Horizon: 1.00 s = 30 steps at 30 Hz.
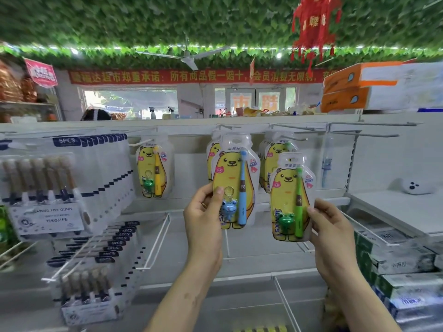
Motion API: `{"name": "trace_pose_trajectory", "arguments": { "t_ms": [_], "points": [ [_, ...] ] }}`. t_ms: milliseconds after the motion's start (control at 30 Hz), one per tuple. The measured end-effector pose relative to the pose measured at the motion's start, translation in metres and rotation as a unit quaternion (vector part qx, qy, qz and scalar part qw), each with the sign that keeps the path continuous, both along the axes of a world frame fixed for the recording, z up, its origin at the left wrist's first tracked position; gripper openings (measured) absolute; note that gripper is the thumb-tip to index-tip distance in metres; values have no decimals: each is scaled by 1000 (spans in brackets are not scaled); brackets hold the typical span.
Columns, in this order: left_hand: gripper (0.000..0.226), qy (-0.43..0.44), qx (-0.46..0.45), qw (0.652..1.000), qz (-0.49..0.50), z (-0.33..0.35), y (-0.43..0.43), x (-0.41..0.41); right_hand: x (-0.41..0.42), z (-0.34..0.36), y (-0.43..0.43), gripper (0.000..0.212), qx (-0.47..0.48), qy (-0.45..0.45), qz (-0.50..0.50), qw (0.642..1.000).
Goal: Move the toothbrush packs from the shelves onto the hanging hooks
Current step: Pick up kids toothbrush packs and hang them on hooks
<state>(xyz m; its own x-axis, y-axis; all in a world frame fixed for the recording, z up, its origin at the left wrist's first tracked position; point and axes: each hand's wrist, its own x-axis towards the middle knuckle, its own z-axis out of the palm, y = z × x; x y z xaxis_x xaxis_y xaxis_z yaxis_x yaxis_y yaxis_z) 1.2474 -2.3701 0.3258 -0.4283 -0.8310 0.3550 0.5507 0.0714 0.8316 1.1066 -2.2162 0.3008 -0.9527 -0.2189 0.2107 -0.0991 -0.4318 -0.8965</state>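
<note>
My left hand [203, 216] pinches the lower left edge of a bear pack with a blue toothbrush [233, 178], held up at the middle hook [227, 127] in front of other packs there. My right hand [332, 226] grips the lower right edge of a bear pack with a green toothbrush [291, 197], held below and in front of the right hook [292, 137], where several like packs [271, 154] hang. One pack with a yellow toothbrush [153, 168] hangs on the hook to the left.
Rows of six-piece toothbrush packs [64, 183] hang at left. Two bare long hooks [366, 129] jut out at upper right. White wire dividers [155, 240] fence the lower shelf. Boxed goods [395, 257] fill the lower right shelf; a small white panda toy [416, 186] sits above.
</note>
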Motion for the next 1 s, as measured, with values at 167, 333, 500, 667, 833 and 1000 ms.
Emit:
{"name": "trace_pose_trajectory", "arguments": {
  "t_ms": [167,333,500,667,833,1000],
  "points": [
    [9,9,8,1000,9,3,-5,-5,-2,-5,4,17,6,7,1,1000],
    [9,12,10,1000,18,8,-13,-12,-3,-6,8,19,6,10,-4,1000],
    [9,15,14,1000,15,6,-18,-18,-10,-14,9,17,14,13,-9,1000],
    [8,18,29,999,20,6,-25,-24,-18,-20,7,16,17,14,-9,1000],
    [9,10,33,999,26,5,-37,-35,-26,-25,5,19,18,14,-12,1000],
    [14,-13,24,999,40,4,-62,-58,-30,-33,6,19,8,10,-24,1000]
  ]
}}
